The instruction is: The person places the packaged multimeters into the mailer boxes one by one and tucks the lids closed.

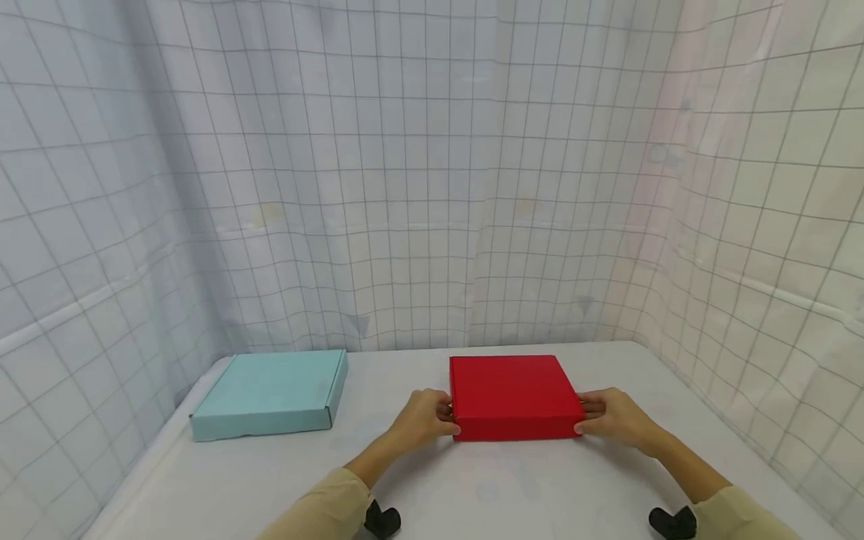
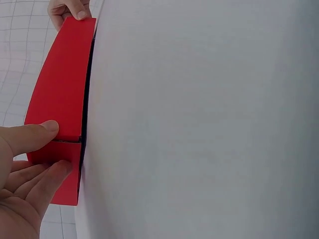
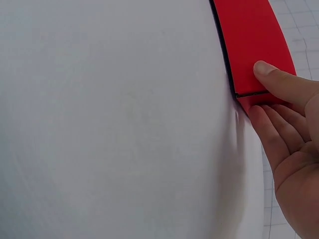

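Observation:
A flat red cardboard box (image 1: 513, 390) lies on the white table, its lid closed. My left hand (image 1: 421, 420) holds its front left corner, thumb on the front face and fingers along the left side. At the opposite front corner, my right hand (image 1: 614, 418) grips in the same way. The left wrist view shows the left thumb (image 2: 37, 135) pressed to the red front panel (image 2: 65, 84). In the right wrist view, the right thumb (image 3: 279, 79) lies on the front panel and the fingers touch the side. The box's back side is hidden.
A light blue flat box (image 1: 273, 390) lies closed at the left of the white table (image 1: 499, 487). White curtains with a dark grid (image 1: 418, 172) hang behind the table and along both sides. Dark straps (image 1: 383, 521) show at both sleeves.

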Demonstrator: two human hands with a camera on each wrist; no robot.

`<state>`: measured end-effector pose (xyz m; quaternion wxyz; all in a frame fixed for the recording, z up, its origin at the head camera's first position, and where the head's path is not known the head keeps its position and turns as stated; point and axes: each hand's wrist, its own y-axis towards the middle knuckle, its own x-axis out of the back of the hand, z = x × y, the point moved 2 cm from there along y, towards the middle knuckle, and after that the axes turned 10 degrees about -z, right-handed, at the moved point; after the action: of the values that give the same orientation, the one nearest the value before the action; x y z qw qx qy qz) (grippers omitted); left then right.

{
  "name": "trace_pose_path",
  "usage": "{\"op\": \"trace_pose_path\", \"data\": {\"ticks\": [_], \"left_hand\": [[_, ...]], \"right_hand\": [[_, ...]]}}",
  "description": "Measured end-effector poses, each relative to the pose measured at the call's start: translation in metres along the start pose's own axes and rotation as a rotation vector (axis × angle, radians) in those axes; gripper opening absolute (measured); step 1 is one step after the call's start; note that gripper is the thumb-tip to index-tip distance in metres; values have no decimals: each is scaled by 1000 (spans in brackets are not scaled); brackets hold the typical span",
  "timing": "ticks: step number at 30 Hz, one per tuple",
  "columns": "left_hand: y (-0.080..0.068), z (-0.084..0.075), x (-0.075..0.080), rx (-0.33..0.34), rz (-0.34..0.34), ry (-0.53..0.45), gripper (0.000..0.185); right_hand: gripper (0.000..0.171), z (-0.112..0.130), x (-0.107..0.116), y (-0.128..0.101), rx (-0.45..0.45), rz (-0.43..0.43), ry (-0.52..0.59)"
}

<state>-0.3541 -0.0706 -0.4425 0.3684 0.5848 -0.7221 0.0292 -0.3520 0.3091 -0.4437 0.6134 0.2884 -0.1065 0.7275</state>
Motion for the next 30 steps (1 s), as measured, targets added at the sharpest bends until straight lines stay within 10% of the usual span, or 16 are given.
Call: {"op": "trace_pose_path", "data": {"ticks": [30], "left_hand": [[22,-11,-32,162,-54,27,37]], "right_hand": [[70,-17,24,2,-126,-35,-31]]}}
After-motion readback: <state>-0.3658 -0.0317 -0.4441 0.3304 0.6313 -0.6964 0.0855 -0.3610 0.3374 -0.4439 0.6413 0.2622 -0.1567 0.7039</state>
